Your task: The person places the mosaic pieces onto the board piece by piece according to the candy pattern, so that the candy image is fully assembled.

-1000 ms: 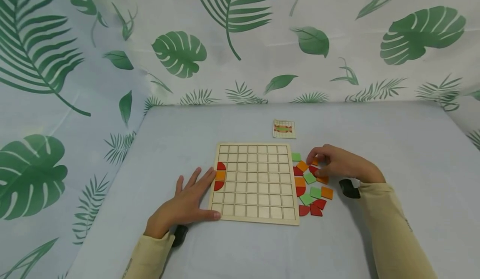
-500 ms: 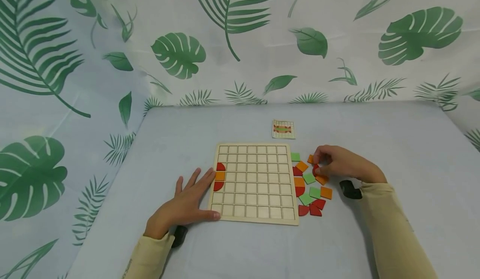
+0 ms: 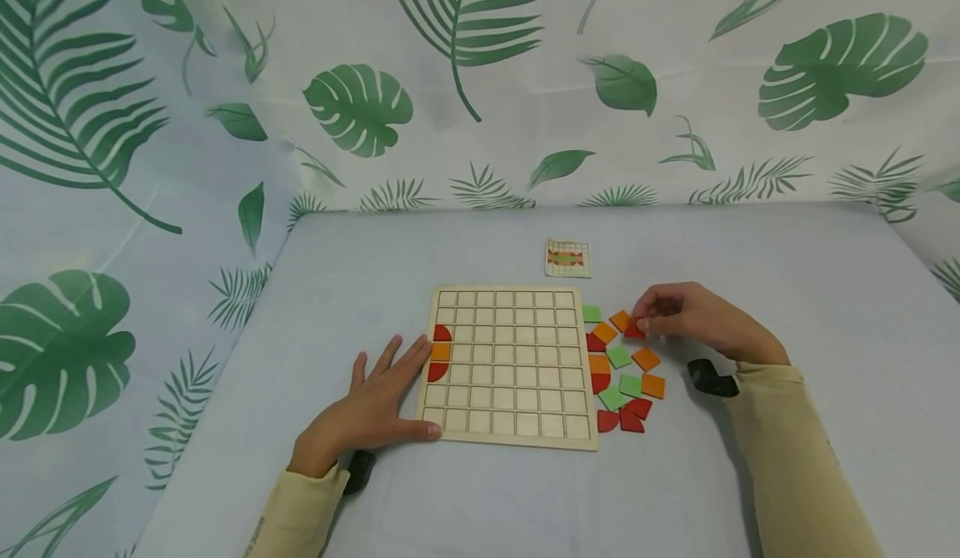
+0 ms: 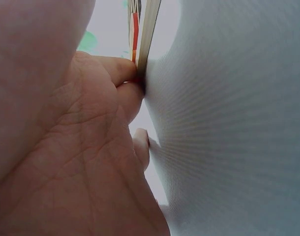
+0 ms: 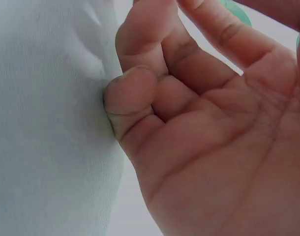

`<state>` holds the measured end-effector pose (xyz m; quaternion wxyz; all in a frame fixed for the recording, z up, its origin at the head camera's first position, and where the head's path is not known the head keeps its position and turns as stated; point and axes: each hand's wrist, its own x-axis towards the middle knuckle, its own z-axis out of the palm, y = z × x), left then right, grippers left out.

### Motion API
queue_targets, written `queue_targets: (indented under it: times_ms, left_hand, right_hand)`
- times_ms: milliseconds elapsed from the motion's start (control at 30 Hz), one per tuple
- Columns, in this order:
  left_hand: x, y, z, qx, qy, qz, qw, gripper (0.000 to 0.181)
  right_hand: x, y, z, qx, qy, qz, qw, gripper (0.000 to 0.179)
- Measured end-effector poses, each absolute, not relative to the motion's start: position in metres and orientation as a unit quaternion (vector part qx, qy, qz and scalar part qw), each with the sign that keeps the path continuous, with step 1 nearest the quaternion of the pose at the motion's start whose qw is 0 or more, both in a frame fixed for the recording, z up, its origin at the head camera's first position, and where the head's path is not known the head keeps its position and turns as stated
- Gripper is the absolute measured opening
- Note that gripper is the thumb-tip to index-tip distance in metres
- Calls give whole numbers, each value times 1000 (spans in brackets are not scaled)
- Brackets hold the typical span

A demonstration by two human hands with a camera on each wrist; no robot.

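Note:
A pale wooden grid board [image 3: 513, 349] lies on the table. At its left edge sit two red quarter-round tiles, one [image 3: 442, 333] above and one below an orange square tile [image 3: 440, 351]. My left hand [image 3: 375, 408] rests with spread fingers against the board's left side; the left wrist view shows fingertips touching the board's edge [image 4: 149, 34]. Right of the board, my right hand [image 3: 697, 320] pinches a red tile [image 3: 633, 329] between thumb and fingers. In the right wrist view the fingers [image 5: 145, 29] are curled and the tile is hidden.
Several loose tiles lie along the board's right side, among them a green square [image 3: 619, 356], an orange square [image 3: 646, 359] and a red piece [image 3: 632, 420]. A small pattern card [image 3: 567, 258] lies behind the board. Leaf-printed cloth [image 3: 480, 141] hangs at the back and left.
My right hand has shifted slightly right and away from me with the red tile, uncovering orange tiles. The left hand and the board have stayed put.

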<state>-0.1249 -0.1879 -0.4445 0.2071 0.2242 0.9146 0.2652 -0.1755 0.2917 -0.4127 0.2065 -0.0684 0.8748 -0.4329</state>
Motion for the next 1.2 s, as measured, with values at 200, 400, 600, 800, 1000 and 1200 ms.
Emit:
queue_targets:
  times_ms: [200,400,600,800,1000,1200]
  left_hand:
    - [-125,-189,-446,223,915,265,207,117]
    - [-126,-190,-446,221,915,266,209,117]
    - [-125,-190,-446,220,916,263,210,117]
    - [-125,-189,-445,217,915,266,212,117]
    - [-125,-189,-445,218,915,266,211,117]
    - [-126,-189,-445,217,916,263,213,116]
  right_hand:
    - [-177,286,-409,-53,887,-421,181,25]
    - [-178,275,-406,-42,885,-433,165,24]
    - [-180,258,-401,-52,875,-454,160,24]
    - [-181,243,-400,-63,865,-473,158,21]
    - [-181,226,-398,-81,857,-485,155,19]
    - [-182,210,-396,-103,863,-472,146,16]
